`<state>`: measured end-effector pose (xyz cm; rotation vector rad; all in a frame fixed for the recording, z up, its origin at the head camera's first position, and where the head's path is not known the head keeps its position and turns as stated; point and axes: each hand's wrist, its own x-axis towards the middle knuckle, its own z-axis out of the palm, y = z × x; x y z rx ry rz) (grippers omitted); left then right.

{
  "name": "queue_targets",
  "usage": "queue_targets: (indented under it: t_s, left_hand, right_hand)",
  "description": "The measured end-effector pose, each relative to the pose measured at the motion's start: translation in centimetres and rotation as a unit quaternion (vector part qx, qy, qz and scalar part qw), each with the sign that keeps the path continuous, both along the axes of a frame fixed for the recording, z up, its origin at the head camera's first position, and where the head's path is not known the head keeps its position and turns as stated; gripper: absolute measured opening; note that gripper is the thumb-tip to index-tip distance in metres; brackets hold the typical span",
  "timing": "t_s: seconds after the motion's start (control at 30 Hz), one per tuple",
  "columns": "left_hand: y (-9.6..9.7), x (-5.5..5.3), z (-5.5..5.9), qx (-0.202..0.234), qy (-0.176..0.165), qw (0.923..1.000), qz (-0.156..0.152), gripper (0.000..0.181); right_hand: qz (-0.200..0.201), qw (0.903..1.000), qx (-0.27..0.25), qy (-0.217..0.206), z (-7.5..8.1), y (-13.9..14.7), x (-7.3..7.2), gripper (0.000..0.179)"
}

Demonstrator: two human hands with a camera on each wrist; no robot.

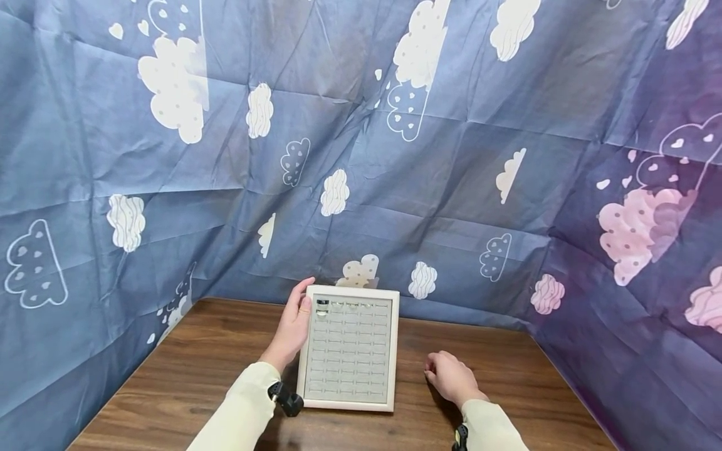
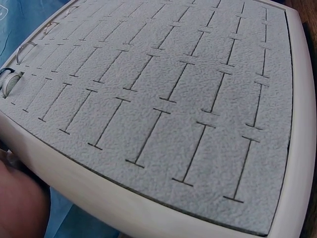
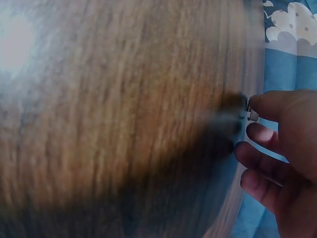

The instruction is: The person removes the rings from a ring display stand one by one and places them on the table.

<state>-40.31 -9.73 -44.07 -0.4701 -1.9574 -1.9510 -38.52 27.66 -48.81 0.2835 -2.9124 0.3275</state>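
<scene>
A ring display tray [image 1: 348, 404] with a pale frame and a grey slotted pad leans up on the table, facing me. My left hand [image 1: 293, 329] holds its left side near the top corner, thumb at the front of the frame. Several rings sit along the top row; a wider ring [image 2: 12, 84] shows at the corner in the left wrist view. To the right of the tray, my right hand [image 1: 451, 378] is low over the table. Its thumb and index finger pinch a small shiny ring [image 3: 253, 116], mostly covered by the fingertips.
The brown wooden table [image 1: 225, 351] reaches back to a blue cloth [image 1: 395, 238] printed with clouds, which hangs behind and on both sides. Dark wrist cameras [image 1: 286, 399] are strapped over the pale sleeves [image 1: 239, 407].
</scene>
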Motion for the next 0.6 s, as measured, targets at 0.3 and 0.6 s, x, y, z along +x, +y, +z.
queue_targets:
  t_s: [0.3,0.6]
  left_hand:
    - [0.0,0.2,-0.1,-0.005,-0.009,0.9999,-0.001,0.044]
    - [0.0,0.4,0.3,-0.001,-0.010,1.0000,-0.001,0.044]
  right_hand:
    - [-0.004,0.9999,-0.012,0.002,0.6,-0.4,0.3,0.014]
    - [0.018,0.9927,-0.109,0.047,3.3,-2.4,0.1,0.007]
